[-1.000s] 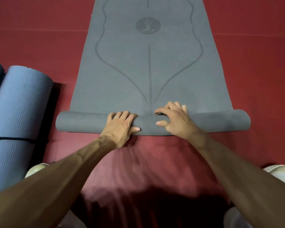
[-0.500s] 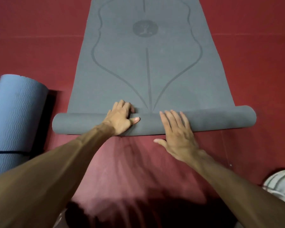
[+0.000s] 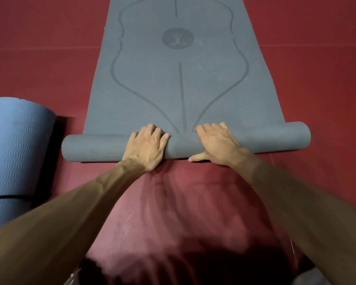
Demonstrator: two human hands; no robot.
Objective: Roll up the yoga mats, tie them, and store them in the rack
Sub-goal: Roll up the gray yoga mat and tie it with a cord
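Observation:
A grey yoga mat (image 3: 179,85) with printed alignment lines lies on the red floor, stretching away from me. Its near end is wound into a thin roll (image 3: 90,148) that spans the mat's width. My left hand (image 3: 146,147) lies over the roll just left of centre, fingers curled over its far side. My right hand (image 3: 218,144) grips the roll just right of centre, fingers over the top and thumb stretched along the near side at the floor. The middle of the roll is hidden under both hands.
A light blue mat (image 3: 17,153), rolled and bound with a black strap (image 3: 8,196), lies on the floor at the left, close to the roll's left end. Red floor (image 3: 317,89) surrounds everything. A dark shadow covers the floor near my body.
My right hand, flat with straight fingers half a second ago, has moved forward and curled over the roll. The left hand stays on the roll. The roll sits slightly farther along the mat.

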